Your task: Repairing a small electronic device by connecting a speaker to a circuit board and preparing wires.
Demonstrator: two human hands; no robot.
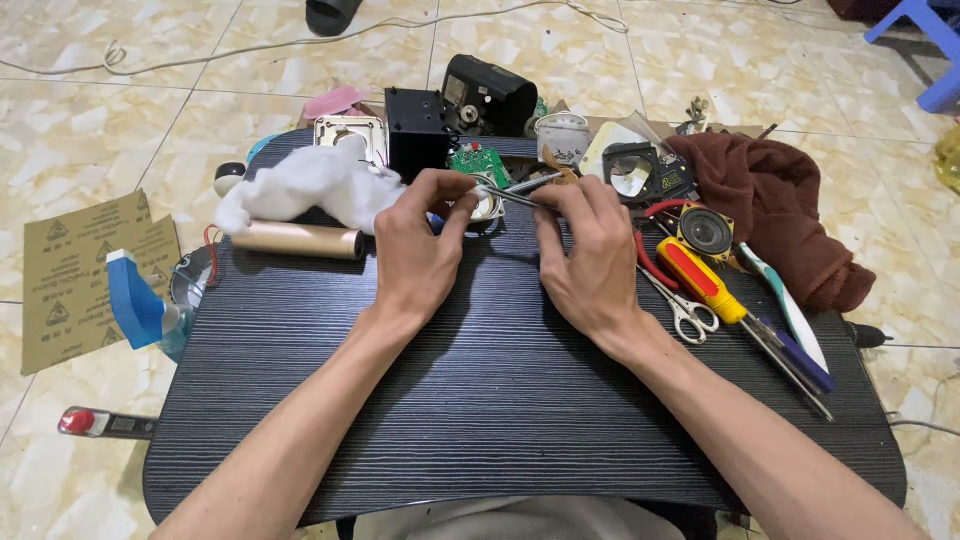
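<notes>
Head view: a dark wood-grain table (480,400) set low over a tiled floor, two bare hands at work near its far edge.
Left hand (415,250): fingers closed in a pinch on a small round metal part (488,205), held just above the table.
Right hand (585,255): fingers closed around metal tweezers (520,190), whose tips reach to the round part.
Round part, position: between the two hands, in front of the green circuit board (478,163); whether it rests on the table cannot be told.
Risk, slip: the part looks small and smooth; too hard a squeeze of the tweezers could likely flick it into the clutter or onto the floor.
Risk, damage: a tip that skids could scratch the part or prick the left fingers, which sit right beside it.
Left of hands: white cloth (315,185), gold cylinder (298,240), blue tape dispenser (135,300), sandpaper sheets (75,270) on the floor.
Behind: black box (417,130), black housing (490,95).
Right of hands: red-and-yellow screwdriver (700,280), scissors (685,312), small speaker (706,230), toothbrush (790,300), brown towel (780,200).
Obstruction: tools lie close beside the right wrist, leaving little room on that side.
</notes>
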